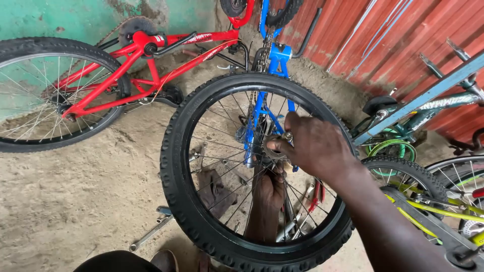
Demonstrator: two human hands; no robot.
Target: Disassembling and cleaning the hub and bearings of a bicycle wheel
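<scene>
Black knobby rubber tyre on a spoked bicycle wheel [174, 166] stands upright in front of me, ringing both hands. My right hand [315, 146] sits at the wheel's centre, fingers pinched narrow on the small toothed metal sprocket at the hub [275, 150]. My left hand [269, 189] comes up from below, behind the spokes, closed around the far side of the hub (what exactly it grips I cannot tell; the spokes and the right hand cover it).

Step in hand, as I judge it: work at the hub, one hand bracing the axle from behind while the other turns or seats the sprocket by fingertip. The next move likely calls for a steady counter-hold from the left hand and a straight, square twist from the right, since a tilted sprocket would bind on its thread.

Count, taken outward from the hands:
- one wheel in hand, one sprocket;
- one blue bicycle frame [275, 55] just beyond the right hand, upside down;
- one red bicycle [151, 70] lying far to the left of the hands;
- one green bicycle [428, 103] and one yellow-framed bicycle [443, 211] to the right of the right forearm;
- one long steel wrench [151, 232] on the sandy ground [75, 201] below and left of the left hand.
</scene>
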